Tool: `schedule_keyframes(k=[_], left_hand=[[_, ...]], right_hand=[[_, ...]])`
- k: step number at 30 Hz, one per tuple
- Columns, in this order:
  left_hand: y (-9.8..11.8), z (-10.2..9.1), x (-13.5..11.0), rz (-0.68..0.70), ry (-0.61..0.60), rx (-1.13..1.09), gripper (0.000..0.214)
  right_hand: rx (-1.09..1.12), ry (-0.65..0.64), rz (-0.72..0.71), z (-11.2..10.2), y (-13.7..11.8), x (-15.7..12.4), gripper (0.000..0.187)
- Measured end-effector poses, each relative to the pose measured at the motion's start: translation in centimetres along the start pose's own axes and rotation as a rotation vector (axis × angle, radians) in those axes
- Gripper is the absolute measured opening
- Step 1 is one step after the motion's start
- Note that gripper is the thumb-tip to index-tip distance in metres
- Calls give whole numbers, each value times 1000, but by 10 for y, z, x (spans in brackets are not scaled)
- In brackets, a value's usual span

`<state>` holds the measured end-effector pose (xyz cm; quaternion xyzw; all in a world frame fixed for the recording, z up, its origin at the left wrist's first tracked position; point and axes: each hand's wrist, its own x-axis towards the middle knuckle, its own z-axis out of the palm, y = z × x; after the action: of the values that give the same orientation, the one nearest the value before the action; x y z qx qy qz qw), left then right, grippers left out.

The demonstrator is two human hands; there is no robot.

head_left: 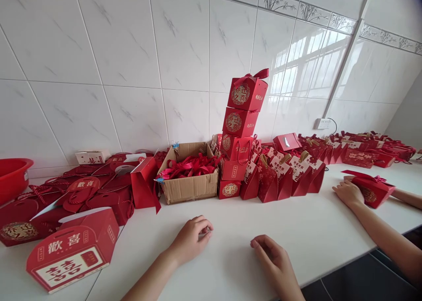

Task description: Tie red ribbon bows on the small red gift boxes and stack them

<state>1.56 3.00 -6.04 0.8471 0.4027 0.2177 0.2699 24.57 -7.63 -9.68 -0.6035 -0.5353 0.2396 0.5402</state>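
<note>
My left hand (pixel 191 237) rests on the white counter (pixel 296 230) with its fingers curled in loosely; nothing shows in it. My right hand (pixel 273 255) lies beside it, fingers curled under, also with nothing visible in it. Behind them stands a cardboard box (pixel 189 186) full of red ribbons (pixel 191 165). To its right rises a leaning stack of red gift boxes (pixel 239 133), the top one tied with a ribbon. A larger red box with a white label (pixel 72 252) lies at the near left.
Another person's hand (pixel 347 192) at the right holds a red box with a bow (pixel 374 190). Flat red boxes and cords pile up at the left (pixel 82 191), next to a red basin (pixel 13 175). Rows of red bags (pixel 290 171) run along the tiled wall.
</note>
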Motion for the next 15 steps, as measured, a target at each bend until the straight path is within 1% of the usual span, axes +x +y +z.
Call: schedule_keyframes(k=[4,6,8,10,13,14,15], left_hand=[[-1,1,0,1,1,5,15],[3,-3,0,-5,-3,14,15],[13,-14,-2,-9,0,26,16],[28,-31,-9,-7,41,35,17],[48,-64,-28,-19,242,125,19],[50,-75,-37,-6,346,180,17],[50,-85,-46,11,482,248,16]], right_hand=[[10,22,-1,1,0,0,39],[8,13,12,0,1,0,38],[-2,-21,21,-1,3,0,38],[-14,-58,41,-1,5,-1,38],[-13,-68,66,-2,7,-2,38],[-9,-73,69,-2,8,-2,38],[-8,-78,69,-3,8,-2,38]])
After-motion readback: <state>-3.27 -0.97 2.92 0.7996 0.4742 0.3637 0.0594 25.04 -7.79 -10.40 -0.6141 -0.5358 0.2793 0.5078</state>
